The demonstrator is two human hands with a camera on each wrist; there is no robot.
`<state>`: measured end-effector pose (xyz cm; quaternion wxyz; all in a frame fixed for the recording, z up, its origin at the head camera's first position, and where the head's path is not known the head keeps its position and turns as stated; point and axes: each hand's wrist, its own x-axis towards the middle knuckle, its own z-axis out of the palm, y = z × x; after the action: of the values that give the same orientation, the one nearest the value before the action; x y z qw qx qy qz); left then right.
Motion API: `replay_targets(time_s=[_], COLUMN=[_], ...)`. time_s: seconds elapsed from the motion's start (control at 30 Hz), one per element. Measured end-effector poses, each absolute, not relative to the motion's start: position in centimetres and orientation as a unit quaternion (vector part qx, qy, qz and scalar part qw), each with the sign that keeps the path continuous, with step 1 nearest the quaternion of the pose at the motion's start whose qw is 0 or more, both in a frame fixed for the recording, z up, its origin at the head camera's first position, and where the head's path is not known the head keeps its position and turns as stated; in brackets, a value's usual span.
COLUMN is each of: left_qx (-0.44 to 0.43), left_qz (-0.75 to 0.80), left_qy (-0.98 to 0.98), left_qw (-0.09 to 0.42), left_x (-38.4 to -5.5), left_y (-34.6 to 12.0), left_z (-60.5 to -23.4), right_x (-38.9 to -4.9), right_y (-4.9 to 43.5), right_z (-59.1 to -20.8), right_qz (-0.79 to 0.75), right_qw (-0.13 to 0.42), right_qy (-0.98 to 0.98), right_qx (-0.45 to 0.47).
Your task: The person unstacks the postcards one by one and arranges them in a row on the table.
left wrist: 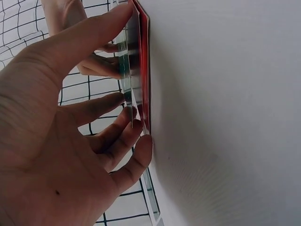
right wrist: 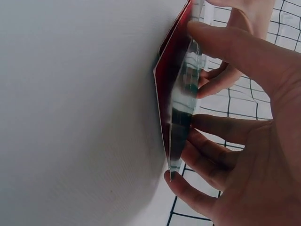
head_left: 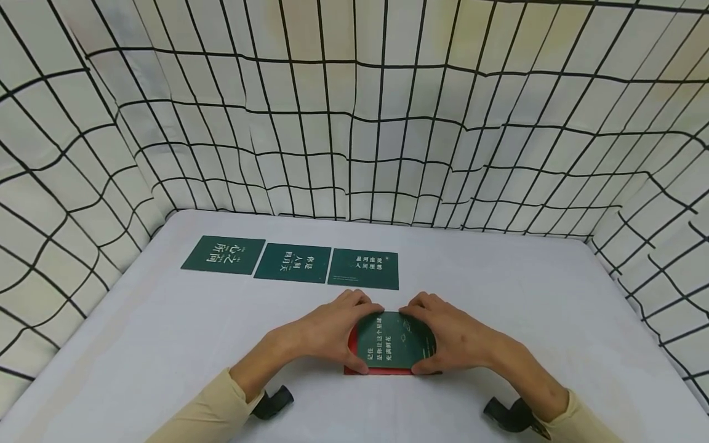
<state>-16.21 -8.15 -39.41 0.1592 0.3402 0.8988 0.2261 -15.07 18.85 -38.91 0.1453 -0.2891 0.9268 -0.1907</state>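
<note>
A green card (head_left: 401, 341) with white characters lies over red card stock (head_left: 382, 371), which shows along its left and near edges. My left hand (head_left: 335, 329) grips the green card's left side, thumb at the near edge and fingers at the far edge. On the right side my right hand (head_left: 454, 335) holds it the same way. Both wrist views show the layers edge-on, with the red layer (left wrist: 145, 70) against the white tabletop and slightly fanned from the green one. Farther back, three green cards lie in a row: left (head_left: 224, 255), middle (head_left: 293, 263) and right (head_left: 363, 269).
A white cloth-covered table (head_left: 526, 277) spreads under everything. Black wire mesh (head_left: 382, 114) with pale cloth behind it rises at the back and both sides. Black wrist-worn devices sit below the left sleeve (head_left: 194, 412) and the right sleeve (head_left: 581, 421).
</note>
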Motion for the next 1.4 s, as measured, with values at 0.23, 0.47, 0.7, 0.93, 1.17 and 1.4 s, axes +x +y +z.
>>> replay_targets(time_s=[0.23, 0.47, 0.7, 0.93, 1.17, 1.4], left_qx=[0.337, 0.327, 0.316, 0.324, 0.316, 0.326], left_qz=[0.244, 0.264, 0.286, 0.301, 0.315, 0.327], left_qy=[0.897, 0.895, 0.897, 0.893, 0.892, 0.884], left_qw=[0.152, 0.149, 0.117, 0.083, 0.075, 0.065], left_x=[-16.6, -17.0, -17.5, -18.3, -19.0, -19.5], left_y=[-8.2, -8.2, -8.1, -7.8, -7.6, -7.3], left_z=[-39.4, -39.5, -39.3, -39.0, -38.6, -38.3], right_x=[-15.5, -15.8, -16.3, -16.6, -17.0, -17.3], right_y=[19.1, 19.7, 19.9, 20.1, 20.5, 20.8], right_z=[-38.8, -38.6, -38.2, -37.7, -37.1, -36.9], right_qz=[-0.199, -0.209, -0.209, -0.225, -0.241, -0.258], right_qw=[0.139, 0.131, 0.095, 0.076, 0.061, 0.05], right_qy=[0.926, 0.925, 0.929, 0.931, 0.928, 0.925], right_qx=[-0.29, -0.291, -0.292, -0.276, -0.277, -0.275])
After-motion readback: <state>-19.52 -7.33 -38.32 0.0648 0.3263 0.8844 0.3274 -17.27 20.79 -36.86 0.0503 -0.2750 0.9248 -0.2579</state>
